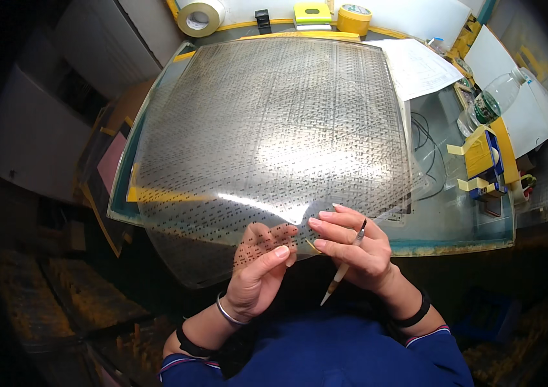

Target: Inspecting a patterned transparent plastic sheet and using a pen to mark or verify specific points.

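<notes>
From my end, the dotted clear sheet stretches forward over the bench, near edge overhanging. My left grip pinches that edge, so it's nearer; right grip, just beside, clasps a brush slanting dark-tip-forward.

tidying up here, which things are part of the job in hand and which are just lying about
Seemingly in use:
- patterned clear sheet, edge in the left hand
- slim brush-like tool, in the right hand

Probably just lying about:
- plastic bottle
- wide tape roll
- white paper
- black cable
</notes>
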Demonstrator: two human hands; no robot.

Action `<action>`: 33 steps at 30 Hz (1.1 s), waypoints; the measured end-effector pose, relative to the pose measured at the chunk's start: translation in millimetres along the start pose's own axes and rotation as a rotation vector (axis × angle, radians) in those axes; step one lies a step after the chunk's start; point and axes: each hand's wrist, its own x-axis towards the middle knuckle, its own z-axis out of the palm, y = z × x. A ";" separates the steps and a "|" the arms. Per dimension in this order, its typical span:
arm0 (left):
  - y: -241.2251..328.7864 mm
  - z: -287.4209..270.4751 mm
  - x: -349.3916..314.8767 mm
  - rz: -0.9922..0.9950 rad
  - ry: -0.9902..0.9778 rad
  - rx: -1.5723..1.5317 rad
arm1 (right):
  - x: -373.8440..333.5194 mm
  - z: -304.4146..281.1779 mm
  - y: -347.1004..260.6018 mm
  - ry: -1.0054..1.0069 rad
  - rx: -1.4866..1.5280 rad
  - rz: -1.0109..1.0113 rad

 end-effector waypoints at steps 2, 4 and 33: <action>0.1 -0.3 0.1 0.000 -0.007 -0.009 | 0.2 -0.2 -0.1 0.004 0.005 -0.007; 0.7 -0.3 0.5 0.004 -0.016 -0.006 | 0.7 -0.4 0.1 0.002 0.008 -0.012; 83.4 -1.1 -74.8 -0.236 -0.695 1.359 | -8.9 -0.4 -3.2 -0.122 -0.091 0.038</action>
